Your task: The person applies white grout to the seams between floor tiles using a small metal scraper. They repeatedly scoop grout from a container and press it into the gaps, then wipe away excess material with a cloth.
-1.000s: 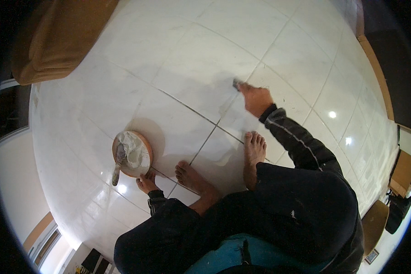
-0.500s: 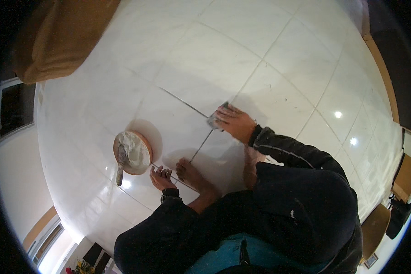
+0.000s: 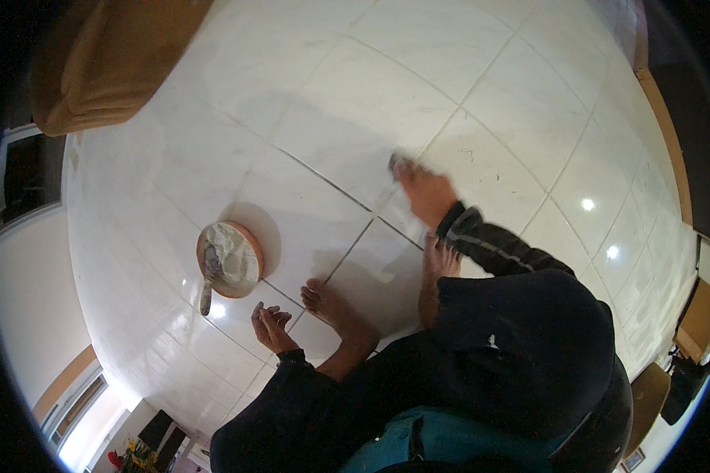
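Observation:
My right hand [image 3: 427, 195] is closed on a small grey pad [image 3: 394, 163], over the white tiled floor [image 3: 347, 102] near a joint between tiles; motion blurs it, and I cannot tell whether it is a sponge or a cloth. Nothing shows in my left hand [image 3: 274, 328], which hovers beside my left foot with its fingers loosely bent and apart. Just beyond that hand stands a round bowl [image 3: 258, 256] with an orange-brown rim. White paste [image 3: 237, 251] fills part of it, and a smeared spatula [image 3: 207, 292] leans over its near edge.
My bare feet [image 3: 329, 306] rest on the tiles. Dark, unfilled-looking joints [image 3: 323, 180] run beyond and between them. A brown upholstered piece [image 3: 110, 71] stands at the far left. Along the right side are a dark panel with a wooden edge [image 3: 670, 150] and a cardboard box [image 3: 698, 319].
My right hand has lifted or slid away from the tile corner, up and to the right with the pad, uncovering the crossing of the joints. My left hand has shifted slightly left and nearer me.

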The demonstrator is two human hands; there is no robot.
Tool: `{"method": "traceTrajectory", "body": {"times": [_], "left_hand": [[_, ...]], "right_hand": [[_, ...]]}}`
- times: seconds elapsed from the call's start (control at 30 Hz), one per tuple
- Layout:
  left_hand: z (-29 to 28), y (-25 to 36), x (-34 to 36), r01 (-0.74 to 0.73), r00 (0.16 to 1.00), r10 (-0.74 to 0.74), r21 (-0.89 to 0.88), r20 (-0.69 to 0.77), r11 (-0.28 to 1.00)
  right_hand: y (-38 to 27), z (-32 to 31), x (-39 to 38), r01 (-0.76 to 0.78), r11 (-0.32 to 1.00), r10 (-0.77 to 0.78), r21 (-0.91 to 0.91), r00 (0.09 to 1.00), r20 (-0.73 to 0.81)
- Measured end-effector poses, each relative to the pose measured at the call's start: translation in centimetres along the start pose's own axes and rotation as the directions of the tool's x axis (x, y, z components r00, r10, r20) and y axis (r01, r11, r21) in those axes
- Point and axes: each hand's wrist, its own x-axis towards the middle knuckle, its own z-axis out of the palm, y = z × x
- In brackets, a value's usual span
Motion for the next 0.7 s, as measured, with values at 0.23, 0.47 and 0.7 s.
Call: {"method": "traceTrajectory", "body": {"times": [0.23,0.47,0.7], "left_hand": [[-0.6,-0.3,-1.2,-0.043,0.999,0.043,-0.002,0.028,0.999],[-0.3,1.0,-0.7,-0.112,0.984,0.103,0.061,0.143,0.992],[3.8,3.2,1.4,-0.106,0.966,0.073,0.119,0.250,0.987]], "right_hand": [[-6.6,3.7,-5.0,0.494,0.869,-0.491,0.012,0.867,-0.088],[1.7,-1.4,-1.2,0.076,0.915,-0.079,0.397,0.997,-0.008],[12.3,-1.3,1.0,0.277,0.960,-0.255,0.044,0.927,-0.277]]}}
